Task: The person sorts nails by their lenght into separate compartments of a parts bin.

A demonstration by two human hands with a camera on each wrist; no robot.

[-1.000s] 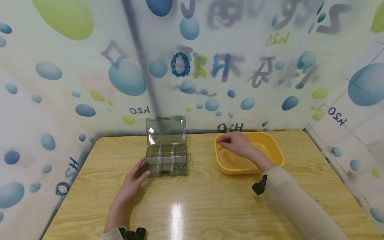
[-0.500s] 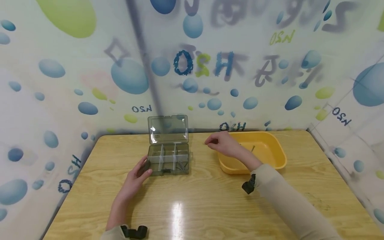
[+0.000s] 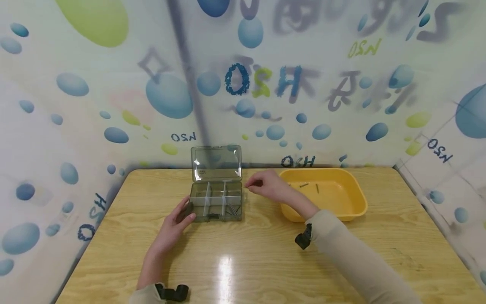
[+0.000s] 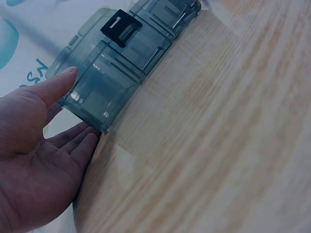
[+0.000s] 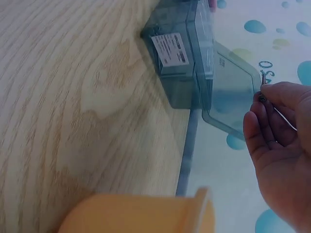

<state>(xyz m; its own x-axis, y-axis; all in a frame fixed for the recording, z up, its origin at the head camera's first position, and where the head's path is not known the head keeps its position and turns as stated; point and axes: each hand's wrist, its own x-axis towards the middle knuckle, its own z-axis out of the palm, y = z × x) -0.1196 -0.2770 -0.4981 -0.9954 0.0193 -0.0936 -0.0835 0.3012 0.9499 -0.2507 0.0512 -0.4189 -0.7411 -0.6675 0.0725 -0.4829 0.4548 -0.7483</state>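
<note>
A smoky, see-through compartment box (image 3: pixel 201 218) stands on the table with its lid (image 3: pixel 216 164) raised at the back. My left hand (image 3: pixel 171 228) holds its left end, the thumb at the front corner and the other fingers along the side wall. Several screws (image 3: pixel 232 210) lie in the front right compartment. Just right of the box, my right hand (image 3: pixel 269 185) is raised off the table. In the right wrist view its thumb and finger pinch a small screw (image 5: pixel 263 80), whose tip sticks up past the thumb.
To the right stands a yellow tray (image 3: pixel 362 207) with several screws, among them one dark screw (image 3: pixel 317 188) near its middle. My right forearm crosses over its left side. A patterned wall (image 3: pixel 265 122) rises behind the wooden table (image 3: pixel 265 257).
My right hand has come left from over the yellow tray to beside the box, carrying the screw. My left hand keeps its place on the box.
</note>
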